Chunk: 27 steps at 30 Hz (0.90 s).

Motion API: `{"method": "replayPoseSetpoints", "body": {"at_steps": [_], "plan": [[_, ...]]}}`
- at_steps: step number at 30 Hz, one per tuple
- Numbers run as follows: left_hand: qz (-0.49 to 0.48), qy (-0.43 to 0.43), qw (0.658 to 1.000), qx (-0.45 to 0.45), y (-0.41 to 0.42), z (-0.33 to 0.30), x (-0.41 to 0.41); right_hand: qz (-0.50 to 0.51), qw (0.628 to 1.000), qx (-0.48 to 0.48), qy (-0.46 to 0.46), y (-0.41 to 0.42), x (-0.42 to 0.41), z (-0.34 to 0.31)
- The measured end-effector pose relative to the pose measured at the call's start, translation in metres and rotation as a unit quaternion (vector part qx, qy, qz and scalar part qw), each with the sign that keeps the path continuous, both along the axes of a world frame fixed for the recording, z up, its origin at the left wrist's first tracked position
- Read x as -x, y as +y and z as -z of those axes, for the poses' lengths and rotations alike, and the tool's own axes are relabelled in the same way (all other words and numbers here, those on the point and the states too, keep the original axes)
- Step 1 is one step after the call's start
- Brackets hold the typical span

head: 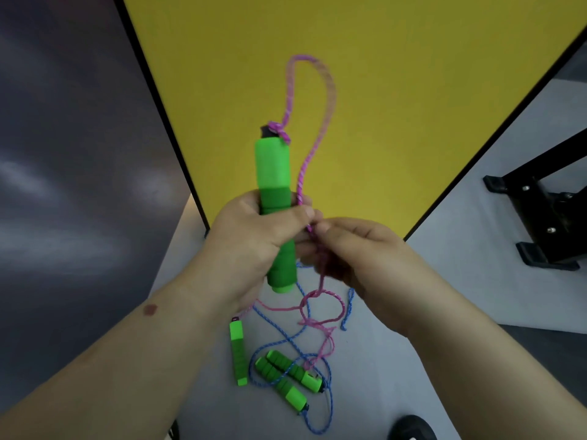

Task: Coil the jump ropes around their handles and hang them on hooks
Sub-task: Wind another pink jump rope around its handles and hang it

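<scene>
My left hand [251, 236] grips a green foam handle [273, 173] upright in front of me. A pink rope [328, 90] leaves the handle's black top cap, loops up and comes down along its right side. My right hand [355, 252] pinches that pink rope just beside the handle. Below, the pink rope hangs in loose tangles [317, 315] to the floor. The other pink-rope handle [239, 352] lies on the floor. Two more green handles [290, 376] lie there side by side, joined to a blue rope [328, 404].
A yellow panel [365, 36] with a black frame stands ahead. A dark wall [63, 154] is at the left. Black metal stand feet [540, 217] sit on the grey floor [444, 296] at the right. A dark round object [413, 428] is at the bottom edge.
</scene>
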State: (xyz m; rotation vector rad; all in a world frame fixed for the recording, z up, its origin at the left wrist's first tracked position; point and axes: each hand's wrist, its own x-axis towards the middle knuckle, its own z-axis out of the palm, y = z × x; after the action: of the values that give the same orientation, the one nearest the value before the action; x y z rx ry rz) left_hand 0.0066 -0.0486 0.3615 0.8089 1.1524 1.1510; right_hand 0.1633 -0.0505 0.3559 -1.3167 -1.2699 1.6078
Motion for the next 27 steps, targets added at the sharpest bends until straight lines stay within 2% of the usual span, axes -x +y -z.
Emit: {"method": "replayPoseSetpoints", "body": {"at_steps": [2,5,7,9,11,13,14,16,18,19,22,24,27], "plan": [[-0.04,0.02,0.999,-0.009,0.005,0.0,0.007,-0.038,0.998,0.012,-0.04,-0.003,0.0,-0.001],[-0.07,0.043,0.997,-0.015,0.007,0.004,0.012,-0.013,0.999,-0.015,-0.039,-0.004,0.001,-0.004],[-0.031,0.02,0.999,-0.003,0.005,0.008,0.008,0.035,0.999,-0.028,0.024,-0.002,0.003,-0.006],[0.047,0.06,0.997,0.001,0.0,0.012,0.003,0.084,0.993,-0.05,0.064,0.0,0.002,-0.009],[0.112,0.15,0.982,-0.005,-0.007,0.012,-0.003,0.114,0.988,-0.104,0.027,0.001,0.0,-0.009],[0.116,0.178,0.977,-0.015,-0.009,0.013,-0.007,0.131,0.982,-0.134,-0.022,0.002,-0.002,-0.008],[0.099,0.154,0.983,-0.019,-0.009,0.012,-0.007,0.135,0.982,-0.127,-0.02,0.002,-0.003,-0.006],[0.047,0.046,0.998,-0.008,-0.006,0.005,-0.007,0.099,0.992,-0.077,0.002,0.002,-0.002,-0.004],[0.001,-0.037,0.999,0.003,-0.002,-0.004,-0.003,0.001,1.0,-0.028,-0.006,0.0,-0.002,0.0],[-0.018,-0.053,0.998,0.004,0.0,-0.006,-0.001,-0.041,0.999,-0.017,-0.024,-0.001,-0.001,0.0],[-0.056,-0.053,0.997,-0.01,0.006,-0.006,0.007,-0.071,0.995,-0.023,-0.071,-0.005,0.0,-0.002],[-0.064,-0.035,0.997,-0.012,0.006,-0.004,0.01,-0.036,0.998,-0.035,-0.041,-0.005,0.001,-0.004],[0.03,-0.012,0.999,0.016,0.001,0.0,0.007,0.058,0.995,-0.079,0.022,-0.002,0.003,-0.008]]}}
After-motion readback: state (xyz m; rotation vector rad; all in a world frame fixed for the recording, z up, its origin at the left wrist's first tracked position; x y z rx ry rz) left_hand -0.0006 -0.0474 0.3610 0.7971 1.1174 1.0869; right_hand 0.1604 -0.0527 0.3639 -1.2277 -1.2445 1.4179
